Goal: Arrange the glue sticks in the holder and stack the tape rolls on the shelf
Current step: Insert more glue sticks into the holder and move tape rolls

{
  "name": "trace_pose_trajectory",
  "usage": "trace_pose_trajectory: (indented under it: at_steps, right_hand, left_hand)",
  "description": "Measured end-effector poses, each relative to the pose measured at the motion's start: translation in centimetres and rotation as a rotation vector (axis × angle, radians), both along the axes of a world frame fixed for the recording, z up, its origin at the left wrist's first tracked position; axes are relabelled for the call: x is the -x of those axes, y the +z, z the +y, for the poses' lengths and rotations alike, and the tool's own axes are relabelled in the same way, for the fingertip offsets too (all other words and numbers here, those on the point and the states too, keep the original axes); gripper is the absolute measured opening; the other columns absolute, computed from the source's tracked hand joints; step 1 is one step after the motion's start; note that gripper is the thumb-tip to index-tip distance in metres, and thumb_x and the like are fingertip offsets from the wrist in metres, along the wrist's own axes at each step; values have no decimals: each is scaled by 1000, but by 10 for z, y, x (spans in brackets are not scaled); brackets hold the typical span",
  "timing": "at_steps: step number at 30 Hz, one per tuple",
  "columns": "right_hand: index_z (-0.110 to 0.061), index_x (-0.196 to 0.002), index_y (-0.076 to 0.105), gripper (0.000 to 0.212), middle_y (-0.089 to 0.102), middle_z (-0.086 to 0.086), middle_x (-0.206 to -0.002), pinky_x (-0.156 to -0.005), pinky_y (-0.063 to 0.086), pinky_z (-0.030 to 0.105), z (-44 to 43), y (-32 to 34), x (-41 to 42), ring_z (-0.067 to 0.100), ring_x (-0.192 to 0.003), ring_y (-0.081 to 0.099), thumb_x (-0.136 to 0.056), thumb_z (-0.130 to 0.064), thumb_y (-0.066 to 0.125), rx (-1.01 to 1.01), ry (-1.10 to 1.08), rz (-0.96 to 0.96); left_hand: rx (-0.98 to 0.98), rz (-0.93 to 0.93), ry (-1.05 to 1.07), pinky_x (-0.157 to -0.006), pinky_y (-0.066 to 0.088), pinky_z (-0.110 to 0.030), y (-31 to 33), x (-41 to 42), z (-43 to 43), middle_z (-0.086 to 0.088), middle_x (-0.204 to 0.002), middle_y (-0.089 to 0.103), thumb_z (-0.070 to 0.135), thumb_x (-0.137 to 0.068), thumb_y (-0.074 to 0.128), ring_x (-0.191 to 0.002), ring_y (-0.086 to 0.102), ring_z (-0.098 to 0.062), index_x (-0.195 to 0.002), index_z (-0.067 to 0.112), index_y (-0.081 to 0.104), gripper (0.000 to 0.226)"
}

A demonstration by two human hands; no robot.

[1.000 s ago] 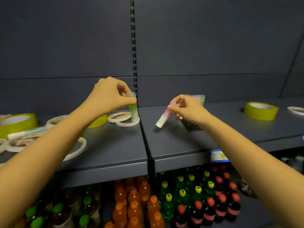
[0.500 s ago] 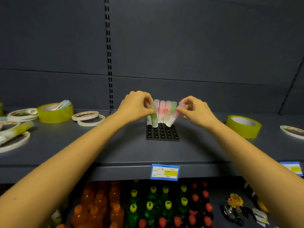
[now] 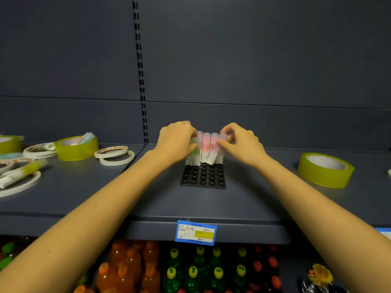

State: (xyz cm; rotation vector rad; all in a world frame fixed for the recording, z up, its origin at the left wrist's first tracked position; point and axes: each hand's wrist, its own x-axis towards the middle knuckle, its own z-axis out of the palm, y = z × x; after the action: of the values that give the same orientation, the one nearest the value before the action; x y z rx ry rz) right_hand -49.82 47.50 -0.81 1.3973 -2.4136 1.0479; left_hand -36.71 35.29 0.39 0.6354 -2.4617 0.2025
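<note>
1. Holder (image 3: 203, 176): black grid tray on the shelf (image 3: 254, 199); back row partly filled with upright glue sticks (image 3: 206, 148), front sockets vacant.
2. Left hand (image 3: 176, 141): pinching a green stick (image 3: 195, 152) at the row's left end.
3. Right hand (image 3: 241, 142): pinching a pink stick (image 3: 215, 152), tilted, not yet seated.
4. Outstanding: loose stick (image 3: 23, 172), unstacked tape rolls (image 3: 115, 154).

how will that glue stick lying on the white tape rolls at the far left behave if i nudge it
The glue stick is a smooth round tube lying on its side, so it would likely roll. It rests across flat white tape rolls, an uneven perch, so it may slip off onto the shelf. It looks like stiff plastic, probably light.
</note>
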Motion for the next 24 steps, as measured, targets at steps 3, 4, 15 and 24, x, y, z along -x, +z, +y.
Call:
trace_pose_trajectory:
  at_steps: [3,4,15,24]
  right_hand:
    - [-21,-118,46,32,57,-7,-89,-77,45,34,-5,1,-2,25,-92,59,-91,-34,58,10,8,27]
    - [-21,-118,44,33,58,-7,-89,-76,45,34,-8,0,-3,25,-91,60,-91,-34,57,14,12,30]
    - [-19,-117,43,34,67,6,-99,-75,51,39,-25,-10,-9,30,-89,62,-94,-40,53,-52,1,215]
    - [-22,-124,46,34,63,9,-111,-70,37,33,-32,5,-11,33,-102,56,-96,-41,48,-249,-23,403]
  left_hand:
    - [127,-105,46,-64,33,-31,3,7,0,-5,-109,56,31,-94,51,-96,59,-28,-107,10,66,29]
    - [149,-137,58,-63,32,-32,4,9,-1,-6,-110,54,31,-95,49,-95,59,-29,-105,8,65,29]
    - [206,-210,87,-47,17,-26,-5,19,-3,-2,-90,34,24,-98,41,-71,41,-20,-110,10,59,26]
    - [107,150,54,-68,32,-30,3,-8,-12,-6,-110,61,19,-93,41,-99,59,-32,-121,17,63,35]
